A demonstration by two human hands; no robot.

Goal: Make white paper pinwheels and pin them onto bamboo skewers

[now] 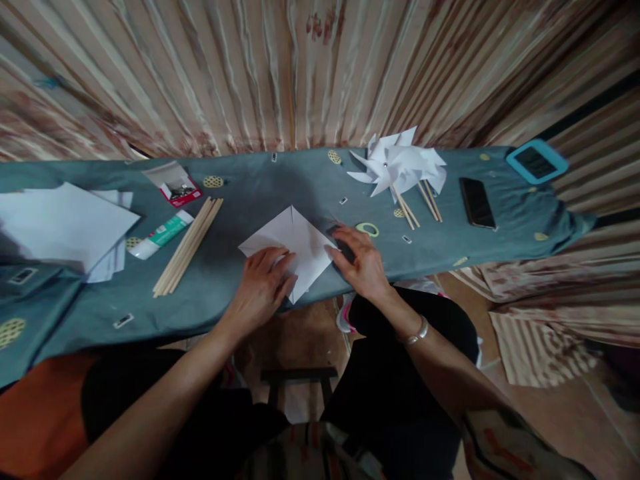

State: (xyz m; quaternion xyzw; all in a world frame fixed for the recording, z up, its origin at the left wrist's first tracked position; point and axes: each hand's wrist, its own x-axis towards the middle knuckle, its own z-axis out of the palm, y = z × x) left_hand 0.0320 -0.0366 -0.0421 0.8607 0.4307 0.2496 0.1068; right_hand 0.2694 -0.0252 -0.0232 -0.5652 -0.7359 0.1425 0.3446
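A square sheet of white paper [313,250] lies with one corner toward me, crease lines running in from its corners. My left hand [265,277] rests on its lower left part, fingers lying loosely apart. At the sheet's right corner is my right hand [361,261], its thumb touching the paper's edge and its fingers slightly bent, apart from the thumb. A dark patch shows beneath those fingers; whether it is an object or shadow I cannot tell. Just beyond them lies a pale green ring-shaped handle [367,229], perhaps of scissors.
Left on the cloth-covered table [260,180] lie white sheets [65,223], a glue tube [163,233], several wooden sticks [189,247] and an open red-and-white box [177,187]. Right are paper pinwheels [385,165], a phone [477,202] and a blue-framed device [537,161]. Curtains [250,73] hang behind.
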